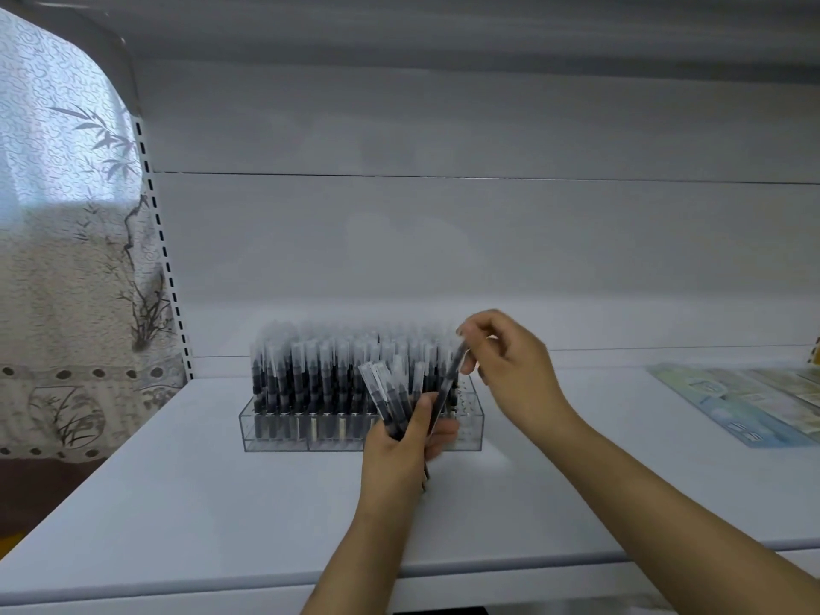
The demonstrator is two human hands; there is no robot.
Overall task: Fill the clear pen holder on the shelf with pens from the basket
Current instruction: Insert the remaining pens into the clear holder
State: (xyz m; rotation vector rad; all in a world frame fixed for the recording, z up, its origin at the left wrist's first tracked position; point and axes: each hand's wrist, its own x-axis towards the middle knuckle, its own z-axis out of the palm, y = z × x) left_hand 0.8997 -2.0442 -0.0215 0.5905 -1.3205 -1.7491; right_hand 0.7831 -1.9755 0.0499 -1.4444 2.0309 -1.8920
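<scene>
While the holder (360, 430) stands on the white shelf (177, 490) close to the back wall, both hands work right in front of its right half. It is a clear, low box, and rows of upright pens (310, 375) with dark barrels and frosted caps pack it from its left end almost to its right end. A narrow strip at its right end shows bare holes.

In front of the holder, the left hand (401, 450) has its fingers and thumb curled round a bundle (390, 399) of several like pens, which fan up and lean left across the holder's front wall. Its grip is closed on that bundle.

Above the holder's right end, the right hand (510, 361) pinches one pen (448, 383) near the cap, between thumb and fingertips. This pen slants down and left toward the bundle; motion blur makes it hard to tell whether its lower end touches the left hand or the bundle. So the right grip is closed on a single pen.

Well to the right of the holder, flat printed sheets (745, 406) in pale green and blue lie on the shelf. To the left of the holder, past the shelf's slotted upright (166, 259), hangs a lace curtain (66, 215) with a bamboo pattern.
</scene>
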